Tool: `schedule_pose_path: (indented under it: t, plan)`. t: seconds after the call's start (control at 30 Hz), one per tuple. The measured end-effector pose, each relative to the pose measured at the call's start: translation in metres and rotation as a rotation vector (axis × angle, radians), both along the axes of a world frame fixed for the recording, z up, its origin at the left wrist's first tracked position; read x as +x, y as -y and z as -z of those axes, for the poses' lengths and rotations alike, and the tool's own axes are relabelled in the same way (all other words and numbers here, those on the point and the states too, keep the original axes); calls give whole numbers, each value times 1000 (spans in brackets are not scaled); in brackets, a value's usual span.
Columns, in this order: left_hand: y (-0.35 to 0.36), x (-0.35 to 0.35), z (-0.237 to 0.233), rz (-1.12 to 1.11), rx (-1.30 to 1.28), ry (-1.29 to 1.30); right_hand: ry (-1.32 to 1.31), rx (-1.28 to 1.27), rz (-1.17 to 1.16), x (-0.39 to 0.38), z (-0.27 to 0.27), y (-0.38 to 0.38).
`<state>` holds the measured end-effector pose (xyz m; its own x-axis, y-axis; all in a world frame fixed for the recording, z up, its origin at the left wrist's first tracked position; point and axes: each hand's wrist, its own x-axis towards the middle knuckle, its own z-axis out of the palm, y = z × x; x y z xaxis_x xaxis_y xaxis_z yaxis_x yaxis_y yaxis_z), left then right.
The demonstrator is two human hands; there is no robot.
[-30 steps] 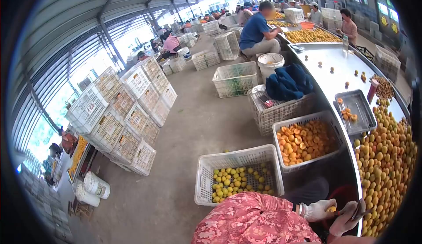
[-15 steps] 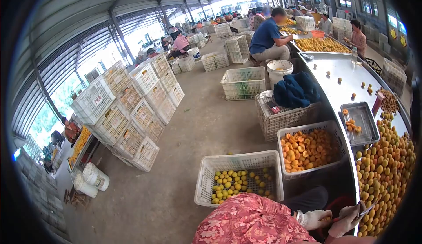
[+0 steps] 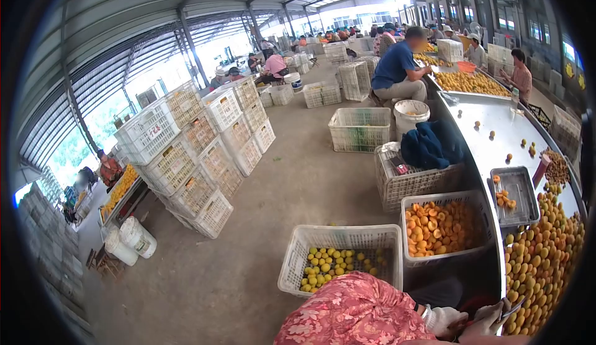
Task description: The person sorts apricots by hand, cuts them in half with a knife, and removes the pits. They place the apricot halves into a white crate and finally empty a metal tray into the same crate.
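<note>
At the bottom edge, my left hand (image 3: 444, 321) wears a white glove below a red floral sleeve (image 3: 360, 311). Its fingers are curled, and what they hold is hidden. Close beside it on the right, my gloved right hand (image 3: 487, 321) is closed on a thin knife (image 3: 514, 308), whose blade points up and right. Apricots (image 3: 539, 264) lie heaped on the metal table beside my right hand. Halved orange fruit (image 3: 434, 226) fills a white crate ahead of my hands. A second crate (image 3: 288, 264) to its left holds yellow-green fruit (image 3: 323, 264).
A metal tray (image 3: 514, 195) with a few fruit halves sits on the metal table (image 3: 475, 135). Dark blue cloth (image 3: 431, 146) lies on a crate, with a white bucket (image 3: 411, 114) behind. A person in blue (image 3: 397, 65) sits farther along. Crates (image 3: 180, 158) are stacked at left.
The view has shifted, so most of the scene sits lower and farther right. My hands remain close together; the fruit piece visible earlier in my left hand is now hidden.
</note>
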<state>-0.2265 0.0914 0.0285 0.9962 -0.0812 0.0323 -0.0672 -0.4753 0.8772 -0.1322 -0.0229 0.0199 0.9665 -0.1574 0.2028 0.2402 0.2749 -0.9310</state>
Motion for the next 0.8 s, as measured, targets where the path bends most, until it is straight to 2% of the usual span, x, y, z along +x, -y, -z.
schedule_pose_path:
  t: [0.03,0.1,0.13,0.17,0.2,0.23,0.27,0.3,0.4,0.53,0.6,0.7,0.73,0.77,0.8]
  plan:
    - [0,-1,1,-7,8,6,6,8,-7,5,8,0]
    - [-1,-4,2,-52,-58,64,19,222,-187,35,41,7]
    - [-7,-22,-29,-57,-55,67,23,326,-276,52,59,11]
    - [-16,-53,-86,-56,-49,164,26,428,-364,65,74,15]
    - [-19,-72,-118,-51,-45,257,26,529,-447,69,81,18]
    - [-16,-73,-116,-49,-46,256,25,529,-445,52,60,12]
    - [-11,-74,-111,-96,-42,295,-106,466,-296,15,6,-3]
    - [-8,-75,-108,-142,-39,333,-236,400,-146,-5,-24,-11]
    - [-13,-73,-99,-47,1,378,-373,504,-75,-5,-24,-6]
    - [-11,-67,-95,22,42,349,-461,501,-30,-6,-15,4]
    - [-8,-66,-90,42,-16,345,-587,687,-200,3,15,17]
    - [-5,-56,-76,80,-96,340,-590,595,-76,2,13,21]
    - [-4,-51,-68,96,-123,334,-592,599,-63,1,13,23]
    - [2,-36,-44,108,-126,331,-471,590,-35,2,10,25]
    - [13,-12,-3,83,-226,237,-349,576,-9,4,6,28]
